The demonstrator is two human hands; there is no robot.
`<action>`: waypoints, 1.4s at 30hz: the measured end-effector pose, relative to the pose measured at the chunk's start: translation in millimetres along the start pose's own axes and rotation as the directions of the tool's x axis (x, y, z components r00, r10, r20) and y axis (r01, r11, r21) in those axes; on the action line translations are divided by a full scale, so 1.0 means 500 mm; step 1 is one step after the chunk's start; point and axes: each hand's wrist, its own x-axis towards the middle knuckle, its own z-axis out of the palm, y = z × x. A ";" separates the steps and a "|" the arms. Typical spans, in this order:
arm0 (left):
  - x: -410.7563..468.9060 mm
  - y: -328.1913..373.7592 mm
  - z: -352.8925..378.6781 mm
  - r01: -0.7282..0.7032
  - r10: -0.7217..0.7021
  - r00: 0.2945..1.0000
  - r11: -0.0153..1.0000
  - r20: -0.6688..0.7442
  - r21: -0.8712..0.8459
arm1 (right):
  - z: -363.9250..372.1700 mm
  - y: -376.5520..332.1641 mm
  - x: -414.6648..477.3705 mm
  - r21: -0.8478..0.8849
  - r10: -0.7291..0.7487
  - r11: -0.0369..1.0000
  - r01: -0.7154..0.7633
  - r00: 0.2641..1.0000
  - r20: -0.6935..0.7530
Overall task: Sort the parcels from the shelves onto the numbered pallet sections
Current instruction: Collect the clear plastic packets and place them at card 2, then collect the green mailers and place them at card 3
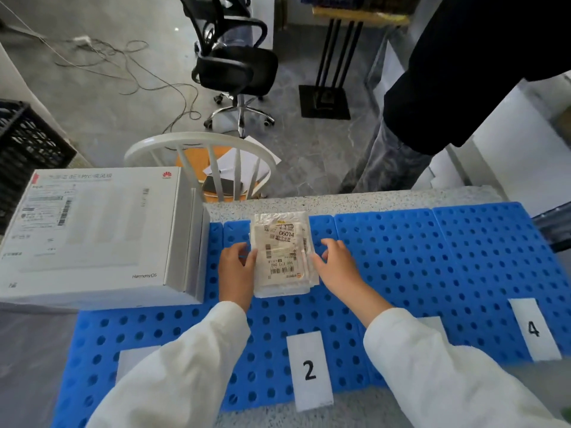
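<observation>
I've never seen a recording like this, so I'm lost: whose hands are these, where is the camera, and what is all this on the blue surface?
There is no machine here. A person wears a camera on the head, and it looks down at their own two hands. The blue perforated pallet panels are split into sections, marked by label 2 and label 4. A flat wrapped parcel, printed 06014, lies in the section beyond label 2. The left hand curls round its left edge. The right hand, fingers relaxed, is at its right edge. A large white Huawei box sits at the left. A second person in dark clothes stands beyond.
</observation>
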 end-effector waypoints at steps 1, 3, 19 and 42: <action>-0.002 0.013 -0.005 -0.018 0.018 1.000 1.000 -0.017 0.011 | -0.019 0.009 -0.009 0.000 -0.018 1.000 0.018 1.000 -0.024; -0.008 0.047 -0.011 -0.088 0.089 0.996 0.995 -0.013 0.052 | -0.073 0.035 -0.029 -0.022 -0.050 0.999 0.048 0.997 -0.064; -0.429 0.582 0.236 -0.909 0.718 0.417 0.322 0.557 0.265 | -0.594 0.328 -0.469 -0.187 -0.016 0.978 -0.089 0.867 -0.497; -1.113 0.864 0.566 -0.924 0.774 -0.380 -0.345 0.506 -0.166 | -0.796 0.693 -1.017 -0.069 0.205 0.889 -0.453 0.528 -0.824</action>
